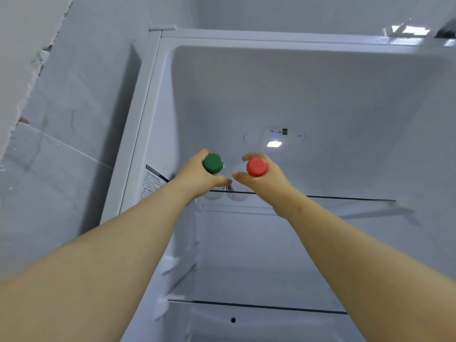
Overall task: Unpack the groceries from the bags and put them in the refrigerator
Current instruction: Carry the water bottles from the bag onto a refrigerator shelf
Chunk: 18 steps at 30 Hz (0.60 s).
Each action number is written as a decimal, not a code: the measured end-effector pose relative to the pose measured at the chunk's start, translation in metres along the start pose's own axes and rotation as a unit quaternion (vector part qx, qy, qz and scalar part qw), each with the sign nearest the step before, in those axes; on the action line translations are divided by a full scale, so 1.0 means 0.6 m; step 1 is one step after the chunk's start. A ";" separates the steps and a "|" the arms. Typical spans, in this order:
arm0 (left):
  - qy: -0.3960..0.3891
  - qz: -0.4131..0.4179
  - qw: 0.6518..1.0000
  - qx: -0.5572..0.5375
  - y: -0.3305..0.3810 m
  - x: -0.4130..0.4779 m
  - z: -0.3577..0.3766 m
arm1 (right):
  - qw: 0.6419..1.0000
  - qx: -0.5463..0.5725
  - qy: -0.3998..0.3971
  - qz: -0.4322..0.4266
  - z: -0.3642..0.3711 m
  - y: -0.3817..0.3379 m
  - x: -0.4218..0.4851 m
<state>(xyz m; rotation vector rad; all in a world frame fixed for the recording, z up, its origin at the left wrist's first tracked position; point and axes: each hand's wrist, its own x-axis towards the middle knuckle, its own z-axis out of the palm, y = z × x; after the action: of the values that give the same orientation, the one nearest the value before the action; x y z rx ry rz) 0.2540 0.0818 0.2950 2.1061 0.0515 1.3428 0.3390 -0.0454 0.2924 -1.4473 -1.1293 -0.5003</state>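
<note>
Both arms reach into the open white refrigerator (pixel 345 95). My left hand (pixel 195 176) grips a bottle with a green cap (pixel 213 163); only the cap shows above my fingers. My right hand (pixel 266 178) grips a second bottle with a red cap (pixel 257 166). The two bottles stand side by side, close together, at the left part of the upper glass shelf (pixel 350 199). Their clear bodies are mostly hidden by my hands, and their round bases show faintly through the glass.
The upper shelf stretches bare to the right of the bottles. A lower glass shelf (pixel 271 307) lies beneath. A control panel and light (pixel 275 138) sit on the back wall. A tiled wall (pixel 61 144) stands left of the refrigerator.
</note>
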 end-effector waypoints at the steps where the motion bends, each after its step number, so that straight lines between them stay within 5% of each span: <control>1: -0.006 -0.004 1.000 -0.001 -0.003 0.001 0.001 | 1.000 -0.003 -0.009 0.004 -0.003 -0.001 0.000; 6: 0.070 0.055 0.996 0.029 0.004 -0.006 -0.001 | 0.999 0.018 -0.035 -0.015 -0.016 -0.005 -0.015; 11: 0.134 0.159 0.960 0.185 0.013 -0.026 0.002 | 0.999 0.025 -0.021 -0.035 -0.029 -0.001 -0.024; 18: 0.110 0.138 0.921 0.347 0.001 -0.011 0.009 | 0.996 -0.067 -0.036 -0.035 -0.018 0.004 -0.002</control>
<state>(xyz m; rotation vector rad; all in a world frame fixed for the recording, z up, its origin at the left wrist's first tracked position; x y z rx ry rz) 0.2552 0.0765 0.2882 2.5884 0.3911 1.9411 0.3435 -0.0556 0.2929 -1.5569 -1.2256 -0.5872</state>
